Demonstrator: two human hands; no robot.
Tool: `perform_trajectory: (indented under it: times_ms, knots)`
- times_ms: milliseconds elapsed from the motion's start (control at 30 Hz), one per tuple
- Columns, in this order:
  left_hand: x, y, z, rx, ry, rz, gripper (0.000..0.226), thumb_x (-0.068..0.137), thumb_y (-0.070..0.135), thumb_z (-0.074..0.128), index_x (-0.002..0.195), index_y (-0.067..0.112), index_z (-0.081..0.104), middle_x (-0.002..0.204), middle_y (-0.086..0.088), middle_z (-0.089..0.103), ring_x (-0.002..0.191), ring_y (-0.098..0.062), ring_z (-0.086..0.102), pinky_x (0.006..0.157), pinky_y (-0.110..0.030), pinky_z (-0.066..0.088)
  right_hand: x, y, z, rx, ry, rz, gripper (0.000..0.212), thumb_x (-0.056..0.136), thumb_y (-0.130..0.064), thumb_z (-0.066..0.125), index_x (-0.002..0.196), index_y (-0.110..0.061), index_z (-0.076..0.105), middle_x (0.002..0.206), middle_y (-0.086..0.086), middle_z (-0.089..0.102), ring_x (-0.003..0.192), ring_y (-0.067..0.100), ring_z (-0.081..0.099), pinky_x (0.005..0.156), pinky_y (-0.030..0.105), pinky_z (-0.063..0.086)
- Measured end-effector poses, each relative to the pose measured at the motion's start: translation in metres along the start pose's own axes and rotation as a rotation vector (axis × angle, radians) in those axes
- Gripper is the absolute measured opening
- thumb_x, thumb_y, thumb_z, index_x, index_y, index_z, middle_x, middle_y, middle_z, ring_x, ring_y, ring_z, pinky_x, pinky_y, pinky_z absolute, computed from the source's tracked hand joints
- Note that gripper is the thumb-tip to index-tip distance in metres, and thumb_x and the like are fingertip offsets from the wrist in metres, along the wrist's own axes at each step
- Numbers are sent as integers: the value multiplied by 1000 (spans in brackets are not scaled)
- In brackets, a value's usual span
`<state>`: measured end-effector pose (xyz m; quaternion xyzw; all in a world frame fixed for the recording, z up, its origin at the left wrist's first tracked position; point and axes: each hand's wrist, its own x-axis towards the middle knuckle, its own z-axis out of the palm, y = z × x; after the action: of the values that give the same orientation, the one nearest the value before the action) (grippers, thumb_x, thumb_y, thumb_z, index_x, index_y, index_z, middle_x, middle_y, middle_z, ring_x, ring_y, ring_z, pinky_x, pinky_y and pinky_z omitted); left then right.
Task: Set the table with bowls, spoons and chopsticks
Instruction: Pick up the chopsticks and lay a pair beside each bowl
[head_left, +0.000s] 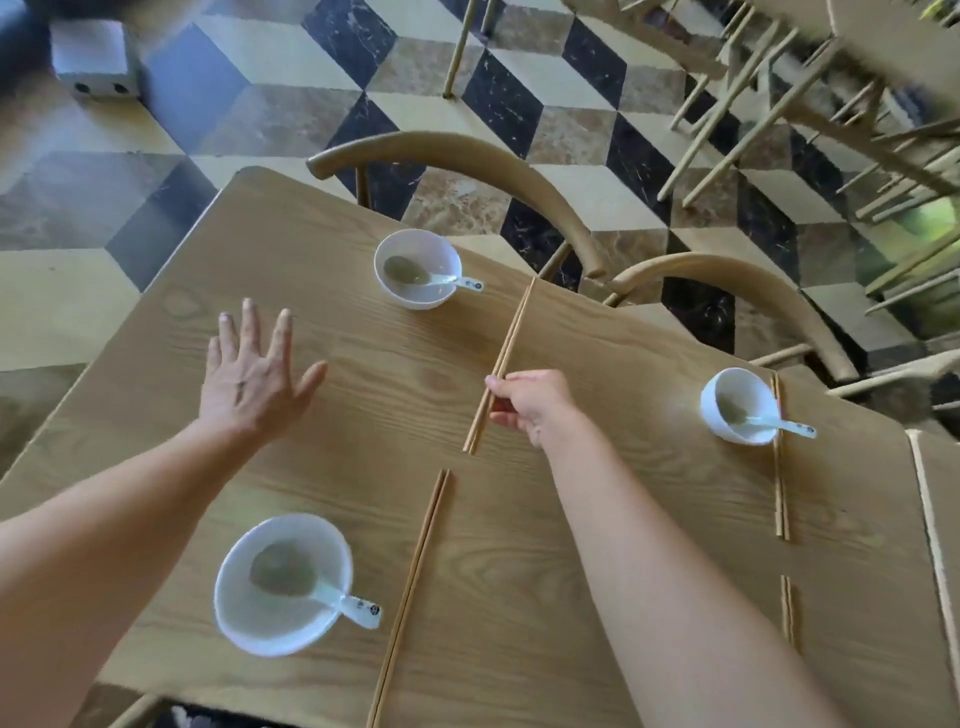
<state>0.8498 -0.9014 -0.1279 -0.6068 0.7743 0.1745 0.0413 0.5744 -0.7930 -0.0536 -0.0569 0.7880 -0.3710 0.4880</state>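
Head view: right hand (524, 402) pinches chopsticks (511, 332) near lower end, perhaps touching table (395, 374); left hand (249, 374) spread, empty.

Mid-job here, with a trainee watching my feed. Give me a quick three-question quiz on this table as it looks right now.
1. True or false: the near bowl, the far bowl and the right-side bowl each hold a spoon.
2. The right hand grips: A) a spoon B) a pair of chopsticks C) a bowl.
3. Fill in: the left hand, fingers spread, holds ___.
Key: 1 true; 2 B; 3 nothing.
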Motion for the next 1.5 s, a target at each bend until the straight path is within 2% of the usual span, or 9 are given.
perform_trajectory:
  times_ms: [133,233,300,467,667,933,1033,1233,1500]
  knots:
    - [3,-14,31,70,60,30,85,91,75,18,160,27,7,168,-13,-3,153,-36,-9,122,-48,-7,43,0,18,-106,74,-16,33,85,1,72,114,5,57,96,21,62,55,19,57,36,21,51]
    - [2,-17,38,88,119,22,83,91,76,16,160,29,10,168,-9,1,154,-32,-7,122,-44,-7,65,4,27,-243,117,-22,22,82,-7,76,99,-2,64,96,20,70,50,22,61,62,38,62]
    - [2,-17,40,81,122,16,85,89,77,15,159,30,12,168,-8,2,154,-31,-6,122,-44,-7,71,5,31,-303,149,-23,22,80,-10,79,92,-6,62,84,16,69,48,22,61,68,42,62]
    - [4,-19,40,65,142,10,84,89,76,18,159,30,15,168,-8,4,154,-31,-5,122,-44,-6,77,1,38,-490,228,-113,26,76,-23,83,71,-12,60,55,6,64,42,17,62,49,25,52]
    - [4,-19,40,29,167,13,85,88,76,21,158,29,20,168,-9,9,154,-32,-2,123,-45,-3,74,9,49,-644,346,-234,38,65,-33,85,67,-21,49,84,10,70,75,32,72,71,43,61]
    - [4,-19,40,11,189,16,84,87,75,25,157,28,24,167,-10,12,154,-33,2,122,-46,-2,71,8,52,-734,364,-311,19,73,-25,74,67,-15,59,69,8,70,73,26,71,72,26,57]
    - [4,-19,40,10,199,16,85,87,75,25,157,27,25,167,-11,13,153,-34,3,122,-46,-1,70,9,53,-668,359,-305,25,74,-23,75,62,-17,53,67,3,61,71,30,73,74,36,61]
    - [4,-18,40,-3,207,20,84,87,75,26,156,27,25,167,-11,14,153,-34,3,123,-47,0,71,13,54,-636,376,-313,32,73,-25,75,56,-20,48,71,11,72,68,32,71,71,38,61]
    - [4,-18,40,-2,210,19,84,87,75,27,157,27,26,167,-11,14,153,-34,3,123,-47,-1,70,12,56,-633,375,-292,21,75,-29,76,67,-15,61,71,12,72,70,29,72,72,35,61]
